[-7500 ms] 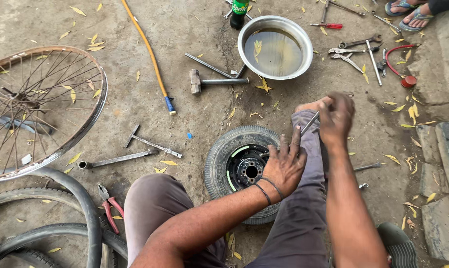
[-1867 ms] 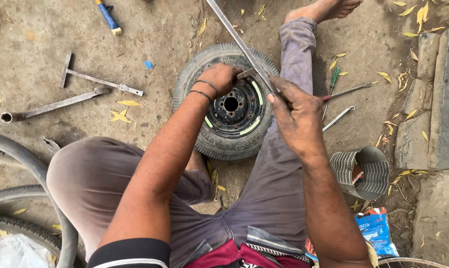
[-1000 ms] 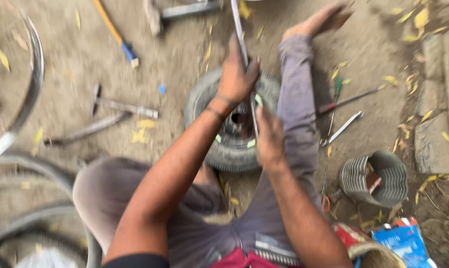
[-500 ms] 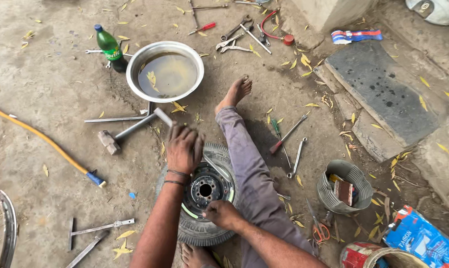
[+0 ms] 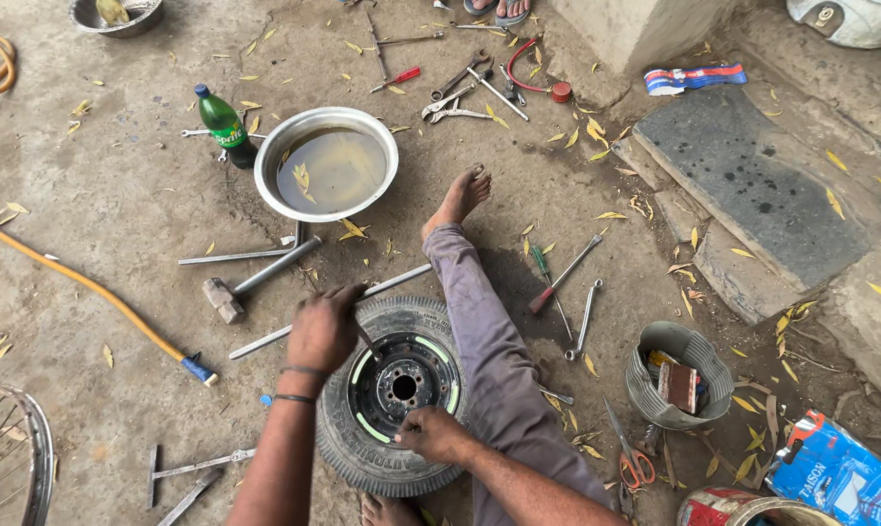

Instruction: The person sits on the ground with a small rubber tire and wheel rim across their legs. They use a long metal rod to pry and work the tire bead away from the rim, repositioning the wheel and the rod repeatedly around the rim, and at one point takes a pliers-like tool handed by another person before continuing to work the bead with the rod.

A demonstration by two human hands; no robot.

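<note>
Both hands work at a small wheel (image 5: 392, 399) lying flat on the dirt ground (image 5: 119, 224), just left of the person's outstretched leg (image 5: 484, 331). Left hand (image 5: 323, 329) rests on the wheel's upper left edge, fingers curled shut around a thin metal rod (image 5: 369, 341) that slants down toward the black rim (image 5: 404, 385). Right hand (image 5: 432, 434) sits on the lower right part of the rim, fingers bent and pressing there; whether it grips anything I cannot tell.

A long iron bar (image 5: 265, 338) lies on the ground behind the left hand, running up toward the leg. A hammer (image 5: 255, 278) lies just beyond it, near a metal basin (image 5: 326, 164) of murky water. A green bottle (image 5: 223, 125) stands beside the basin. An orange hose (image 5: 90, 287) crosses the ground at left, and part of a spoked wheel (image 5: 12, 458) shows at the lower left corner. Right of the leg lie a screwdriver (image 5: 564, 275) and a spanner (image 5: 584, 319), with a rubber tub (image 5: 679, 378) near them and scissors (image 5: 630, 458) below.
</note>
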